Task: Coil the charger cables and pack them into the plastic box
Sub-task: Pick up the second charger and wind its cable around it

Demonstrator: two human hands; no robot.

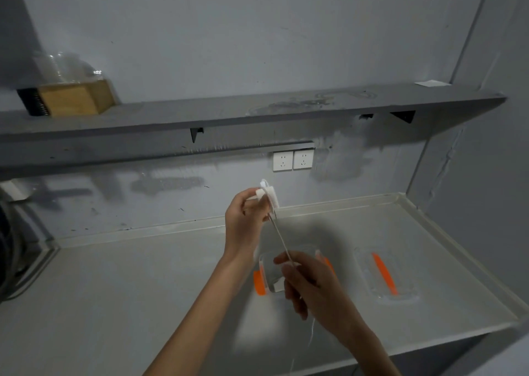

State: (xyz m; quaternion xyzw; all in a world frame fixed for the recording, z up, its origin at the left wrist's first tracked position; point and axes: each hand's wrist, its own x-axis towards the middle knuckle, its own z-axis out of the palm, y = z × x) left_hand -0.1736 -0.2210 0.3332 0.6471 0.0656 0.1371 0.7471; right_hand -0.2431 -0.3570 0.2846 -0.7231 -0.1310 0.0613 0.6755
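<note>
Above the bench's (143, 289) back edge, the left hand (243, 224) grips the coiled charger cable (269, 194); its loose length runs taut to the right hand's (312, 287) pinching grip above the plastic box (262, 269).

One head-worn camera looks forward and down, close over the counter (128, 289).
</note>
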